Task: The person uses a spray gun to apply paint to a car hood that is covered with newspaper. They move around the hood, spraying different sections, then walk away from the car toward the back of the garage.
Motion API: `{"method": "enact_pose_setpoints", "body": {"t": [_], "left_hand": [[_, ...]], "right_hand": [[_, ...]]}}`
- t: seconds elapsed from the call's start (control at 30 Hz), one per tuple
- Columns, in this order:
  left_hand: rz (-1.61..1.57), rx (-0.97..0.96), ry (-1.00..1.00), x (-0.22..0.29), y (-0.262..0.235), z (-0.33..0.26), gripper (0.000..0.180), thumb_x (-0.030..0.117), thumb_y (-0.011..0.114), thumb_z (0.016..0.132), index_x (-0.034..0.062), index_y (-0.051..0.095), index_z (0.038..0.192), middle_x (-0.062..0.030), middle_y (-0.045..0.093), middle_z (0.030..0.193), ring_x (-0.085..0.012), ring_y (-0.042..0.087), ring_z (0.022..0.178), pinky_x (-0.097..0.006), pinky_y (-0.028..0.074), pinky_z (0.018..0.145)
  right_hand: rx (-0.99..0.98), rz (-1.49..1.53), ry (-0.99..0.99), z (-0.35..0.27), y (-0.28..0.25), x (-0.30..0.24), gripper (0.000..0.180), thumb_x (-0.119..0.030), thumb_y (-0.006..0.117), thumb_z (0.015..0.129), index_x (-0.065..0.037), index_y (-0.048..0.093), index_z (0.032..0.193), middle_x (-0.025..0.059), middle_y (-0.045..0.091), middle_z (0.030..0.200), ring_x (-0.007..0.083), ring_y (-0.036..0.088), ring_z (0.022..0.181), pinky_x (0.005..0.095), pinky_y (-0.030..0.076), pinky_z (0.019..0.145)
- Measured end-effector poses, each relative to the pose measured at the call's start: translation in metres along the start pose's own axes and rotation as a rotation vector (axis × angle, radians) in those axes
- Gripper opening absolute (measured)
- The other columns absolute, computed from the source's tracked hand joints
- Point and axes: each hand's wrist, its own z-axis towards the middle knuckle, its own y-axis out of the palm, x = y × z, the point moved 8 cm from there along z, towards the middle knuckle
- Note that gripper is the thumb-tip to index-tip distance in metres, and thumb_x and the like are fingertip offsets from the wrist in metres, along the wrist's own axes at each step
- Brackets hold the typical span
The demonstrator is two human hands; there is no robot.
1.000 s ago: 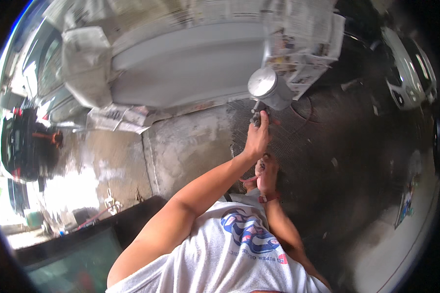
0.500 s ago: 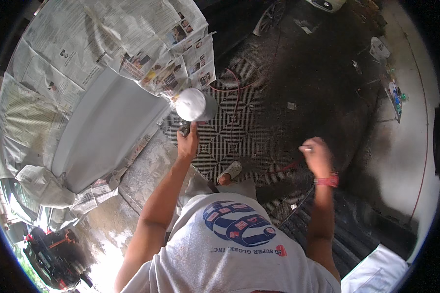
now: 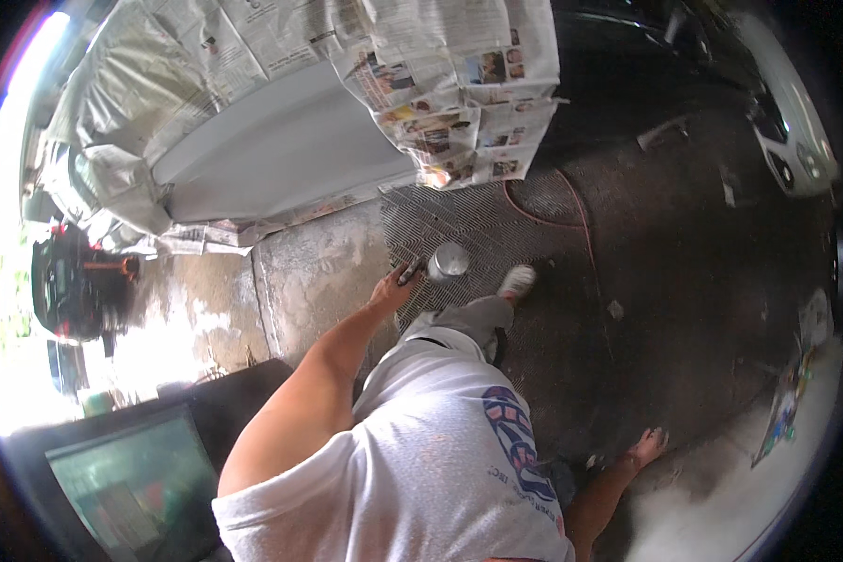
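My left hand [image 3: 393, 288] is closed around the grip of a spray gun [image 3: 408, 273] with a round, pale silver cup [image 3: 449, 261] on it, held low over the patterned floor mat. Its nozzle is hard to make out. Beyond it stands a smooth grey body panel [image 3: 290, 140], framed by taped newspaper [image 3: 478, 70]. The gun is apart from the panel. Out at the lower right, my right hand [image 3: 644, 450] has its fingers curled in; a pale bit shows at the fingertips, too small to name.
A red hose [image 3: 585, 220] curves across the dark floor. Light concrete [image 3: 318, 267] lies below the panel. At the far right stands a pale car front [image 3: 791, 150]; a dark vehicle with a window [image 3: 136, 478] is at the lower left. Litter [image 3: 787, 403] lies along the right wall.
My view and body have turned left. The spray gun has moved away from the newspaper's lower corner and is lower. My right hand has swung down to the lower right.
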Motion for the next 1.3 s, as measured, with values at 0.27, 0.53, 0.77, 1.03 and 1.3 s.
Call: {"method": "enact_pose_setpoints", "body": {"t": [0.27,0.53,0.77,1.03,1.3], "left_hand": [[0.008,0.018,-0.292,0.018,0.068,0.019,0.071,0.062,0.061,0.096,0.0201,0.051,0.152,-0.0205,0.066,0.138,-0.0426,0.059,0.132,-0.049,0.048,0.11],[0.103,-0.013,0.192,0.141,0.254,0.147,0.065,0.052,0.059,0.099,0.0186,0.047,0.154,-0.0239,0.065,0.137,-0.0411,0.063,0.125,-0.048,0.051,0.103],[0.649,0.09,1.029,0.39,0.352,0.212,0.051,0.031,0.056,0.106,0.0127,0.048,0.153,-0.0222,0.068,0.124,-0.0336,0.071,0.106,-0.043,0.057,0.086],[-0.061,-0.28,0.337,0.559,0.446,0.235,0.062,0.032,0.059,0.106,-0.0008,0.039,0.155,-0.0189,0.07,0.12,-0.0268,0.07,0.097,-0.038,0.055,0.083],[-0.057,-0.283,-0.048,0.786,0.597,0.203,0.074,0.049,0.056,0.105,0.0014,0.035,0.159,-0.023,0.065,0.134,-0.0331,0.068,0.112,-0.044,0.053,0.094]], "right_hand": [[-0.132,-0.536,0.186,0.155,0.039,0.033,0.053,-0.027,0.061,0.103,-0.008,0.052,0.151,0.0185,0.051,0.155,0.0342,0.056,0.134,0.0485,0.045,0.114],[-0.781,-1.101,0.238,0.099,0.135,0.034,0.055,-0.03,0.064,0.102,-0.009,0.052,0.151,0.0196,0.059,0.146,0.0339,0.062,0.127,0.0502,0.05,0.109],[-0.887,-1.174,0.413,0.174,0.204,0.007,0.055,-0.032,0.066,0.101,-0.009,0.054,0.15,0.0209,0.066,0.138,0.0342,0.066,0.122,0.051,0.053,0.106],[-1.011,-1.343,-0.235,0.461,0.226,0.046,0.044,-0.029,0.063,0.101,-0.008,0.063,0.14,0.0236,0.069,0.128,0.0379,0.066,0.123,0.0472,0.052,0.103],[-0.389,-0.725,-0.087,0.75,0.336,-0.185,0.051,-0.034,0.068,0.099,-0.001,0.064,0.136,0.0231,0.067,0.135,0.0367,0.066,0.123,0.0436,0.051,0.105]]}}
